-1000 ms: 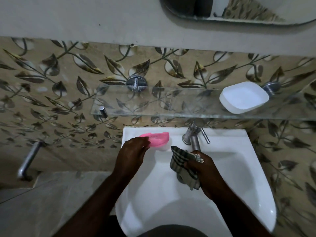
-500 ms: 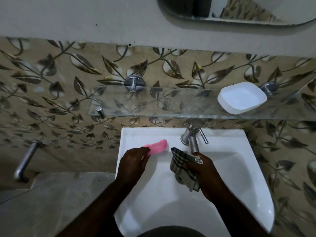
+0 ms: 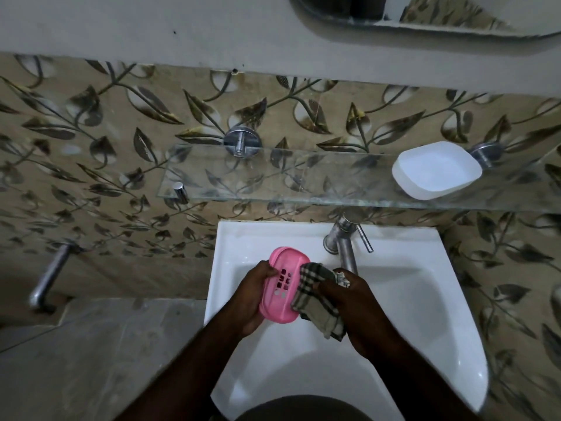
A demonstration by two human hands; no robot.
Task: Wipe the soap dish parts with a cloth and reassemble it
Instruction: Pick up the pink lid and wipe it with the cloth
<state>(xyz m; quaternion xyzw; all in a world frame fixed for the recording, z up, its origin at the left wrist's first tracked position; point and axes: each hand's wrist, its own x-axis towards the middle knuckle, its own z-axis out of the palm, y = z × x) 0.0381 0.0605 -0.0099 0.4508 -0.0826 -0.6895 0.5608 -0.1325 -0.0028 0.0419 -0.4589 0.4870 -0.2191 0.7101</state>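
The left hand [image 3: 258, 296] holds a pink tray [image 3: 283, 302] over the far left part of the white sink [image 3: 425, 314]. Its grip is closed on the tray's left edge, with the thumb on the face beside a cluster of small holes. The fingers behind the tray are hidden. The tray is tilted, its holed face turned up toward the camera.

The right hand [image 3: 355, 305] has its grip bunched round a checked cloth [image 3: 315, 299]. The cloth touches the tray's right edge and covers part of it. One fold hangs down toward the near side of the basin, and a short end sticks out of the fist on the far side.

The tap [image 3: 346, 250] stands on the sink's far rim, just beyond the right hand, its spout pointing toward the basin.

A white dish [image 3: 437, 170] sits open side up at the right end of the glass shelf [image 3: 273, 177], well apart from the tray. It lies just beside a round metal bracket [image 3: 485, 153]. A second bracket [image 3: 242, 141] holds the shelf further left.

Behind the shelf the wall [image 3: 91, 132] is tiled in a leaf pattern. The lower edge of a mirror [image 3: 425, 13] shows at the far top. A metal bar [image 3: 50, 278] juts from the wall at the left, above a grey slab [image 3: 91, 360].
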